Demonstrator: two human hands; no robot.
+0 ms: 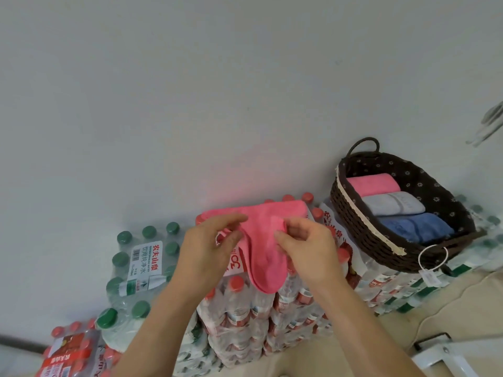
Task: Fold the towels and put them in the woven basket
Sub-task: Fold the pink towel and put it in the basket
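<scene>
Pink towel (261,240) lying on shrink-wrapped water bottle packs (245,308), hanging over front edge. Left hand (209,248) and right hand (307,248) both pinching its cloth, fingers closed. Woven basket (362,229) sitting nearby at right, holding three rolled towels (394,204).

农夫山泉 on green-capped water pack label (147,258)
</scene>
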